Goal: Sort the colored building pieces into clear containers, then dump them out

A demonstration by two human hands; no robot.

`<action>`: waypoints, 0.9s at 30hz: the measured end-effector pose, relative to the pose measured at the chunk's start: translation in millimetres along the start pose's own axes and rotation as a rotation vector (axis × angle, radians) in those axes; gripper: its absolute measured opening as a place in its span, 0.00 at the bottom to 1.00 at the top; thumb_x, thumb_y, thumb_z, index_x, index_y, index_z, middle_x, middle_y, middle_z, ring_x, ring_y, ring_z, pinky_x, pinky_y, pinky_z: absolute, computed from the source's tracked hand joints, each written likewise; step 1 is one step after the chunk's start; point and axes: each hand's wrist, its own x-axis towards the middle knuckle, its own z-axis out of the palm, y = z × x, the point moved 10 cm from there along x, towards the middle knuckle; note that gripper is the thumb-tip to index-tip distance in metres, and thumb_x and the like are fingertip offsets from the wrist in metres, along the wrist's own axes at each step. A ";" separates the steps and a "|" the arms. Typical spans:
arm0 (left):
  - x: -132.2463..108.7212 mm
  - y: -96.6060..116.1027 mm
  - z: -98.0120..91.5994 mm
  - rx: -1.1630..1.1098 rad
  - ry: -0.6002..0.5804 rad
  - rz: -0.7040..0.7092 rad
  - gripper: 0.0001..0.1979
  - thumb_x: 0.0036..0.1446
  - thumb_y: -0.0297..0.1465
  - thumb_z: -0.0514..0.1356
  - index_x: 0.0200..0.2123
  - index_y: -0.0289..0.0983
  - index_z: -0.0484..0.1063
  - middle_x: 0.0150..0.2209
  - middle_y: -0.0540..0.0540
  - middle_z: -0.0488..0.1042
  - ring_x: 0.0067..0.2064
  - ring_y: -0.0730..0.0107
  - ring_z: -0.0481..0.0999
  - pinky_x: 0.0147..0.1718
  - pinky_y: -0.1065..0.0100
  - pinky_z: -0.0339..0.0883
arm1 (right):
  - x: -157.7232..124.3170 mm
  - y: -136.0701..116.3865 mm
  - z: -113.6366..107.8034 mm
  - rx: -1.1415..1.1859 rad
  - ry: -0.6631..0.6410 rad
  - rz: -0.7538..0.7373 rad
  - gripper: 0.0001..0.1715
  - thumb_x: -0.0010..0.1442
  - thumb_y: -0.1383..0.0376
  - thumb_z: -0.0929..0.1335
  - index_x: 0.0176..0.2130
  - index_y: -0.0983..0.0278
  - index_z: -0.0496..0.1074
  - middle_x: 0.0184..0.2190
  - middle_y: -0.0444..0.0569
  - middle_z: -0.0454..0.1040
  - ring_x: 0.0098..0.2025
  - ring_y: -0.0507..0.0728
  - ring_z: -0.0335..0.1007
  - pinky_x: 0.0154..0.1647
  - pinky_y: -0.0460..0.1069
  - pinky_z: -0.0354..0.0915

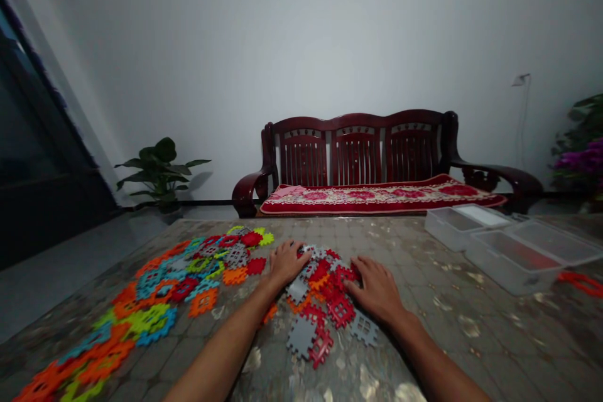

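A pile of red, grey and orange toothed plastic pieces [340, 309] lies on the patterned table [447, 326] between my two hands. My left hand [286, 262] rests at the pile's upper left edge, palm down with its fingers apart, touching grey pieces. At the right edge of the pile my right hand [377, 286] lies with its fingers spread, against the red pieces. Neither hand grips a piece. Nearest me in the pile are a solid grey piece [301, 336] and a red one [321, 347].
A long spread of orange, blue, green, red and grey pieces [202, 303] curves along the table's left side. Two clear plastic boxes [499, 264] stand at the right, beside an orange item [584, 282]. Behind the table is a wooden bench [355, 157].
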 end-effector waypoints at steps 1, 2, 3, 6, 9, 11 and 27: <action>-2.8 6.7 1.9 -0.022 0.006 0.012 0.20 0.63 0.45 0.58 0.54 0.45 0.76 0.63 0.41 0.71 0.64 0.48 0.67 0.64 0.47 0.55 | 0.4 -0.5 -0.6 0.000 0.000 -0.002 0.32 0.64 0.51 0.65 0.62 0.62 0.70 0.64 0.59 0.68 0.66 0.67 0.62 0.67 0.64 0.54; -5.4 13.5 3.8 -0.049 0.012 0.025 0.19 0.62 0.44 0.59 0.52 0.44 0.78 0.61 0.41 0.72 0.63 0.47 0.68 0.63 0.46 0.56 | 0.8 -0.5 -1.3 0.003 0.006 -0.002 0.31 0.65 0.52 0.64 0.62 0.62 0.70 0.64 0.58 0.69 0.65 0.67 0.63 0.66 0.63 0.54; -7.6 20.9 6.0 -0.081 0.015 0.044 0.17 0.62 0.42 0.59 0.50 0.44 0.79 0.59 0.41 0.74 0.61 0.48 0.70 0.62 0.47 0.58 | 1.1 0.1 -2.0 0.008 0.017 0.001 0.30 0.66 0.53 0.63 0.62 0.62 0.70 0.63 0.57 0.70 0.64 0.66 0.64 0.66 0.62 0.55; -13.7 47.2 14.0 -0.210 -0.007 0.144 0.13 0.60 0.33 0.60 0.46 0.41 0.80 0.52 0.43 0.78 0.57 0.54 0.74 0.61 0.54 0.63 | 1.9 4.2 -3.1 0.031 0.061 0.020 0.29 0.67 0.55 0.61 0.63 0.61 0.68 0.62 0.56 0.71 0.62 0.65 0.66 0.65 0.60 0.56; -21.8 73.9 19.0 -0.357 -0.060 0.263 0.15 0.57 0.26 0.60 0.46 0.40 0.80 0.50 0.45 0.80 0.55 0.61 0.76 0.60 0.62 0.65 | 2.6 10.3 -3.1 0.058 0.081 0.043 0.29 0.68 0.57 0.60 0.63 0.64 0.67 0.62 0.57 0.70 0.62 0.64 0.66 0.65 0.59 0.57; -29.7 85.1 16.3 -0.441 -0.099 0.321 0.17 0.57 0.27 0.60 0.50 0.39 0.79 0.52 0.45 0.80 0.55 0.61 0.77 0.59 0.62 0.67 | 3.3 15.5 -4.3 0.091 0.087 0.064 0.28 0.69 0.58 0.58 0.63 0.65 0.67 0.61 0.58 0.71 0.62 0.64 0.66 0.63 0.58 0.59; -126.3 34.5 18.2 -0.014 -0.399 0.444 0.59 0.41 0.48 0.74 0.73 0.45 0.51 0.75 0.34 0.44 0.74 0.34 0.46 0.69 0.37 0.42 | 4.9 1.5 -0.5 0.044 -0.037 0.019 0.30 0.69 0.52 0.59 0.64 0.60 0.67 0.65 0.55 0.68 0.67 0.67 0.60 0.68 0.65 0.50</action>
